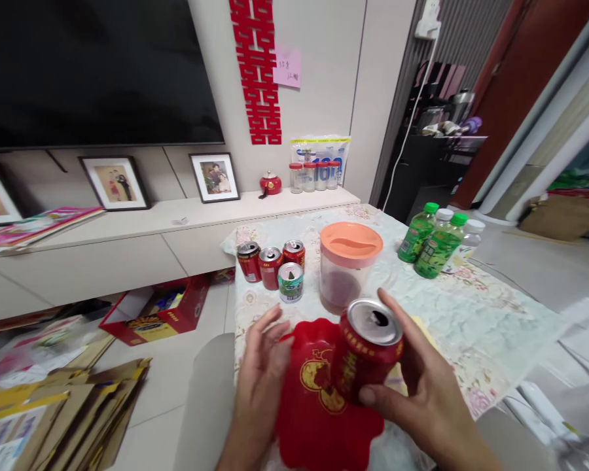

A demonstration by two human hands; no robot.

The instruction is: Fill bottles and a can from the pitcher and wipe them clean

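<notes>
My right hand (422, 386) is wrapped round a red drink can (368, 350) with an opened top. The can is upright and in front of part of a red scalloped tray (307, 418) with gold prints; whether it touches the tray I cannot tell. My left hand (262, 373) is at the tray's left edge, fingers apart and holding nothing. Beyond it stand several cans: a dark-topped red can (249, 263), two more red cans and a small green can (290, 282). Behind the held can is a clear plastic jar (343, 281) with an orange lid (351, 241).
Several bottles (436, 248) with green and white caps stand at the right of the cloth-covered table (500, 327). A white TV cabinet (211, 239) with framed photos is along the wall. Flattened cardboard (78, 418) and a red box (177, 314) lie on the floor at left.
</notes>
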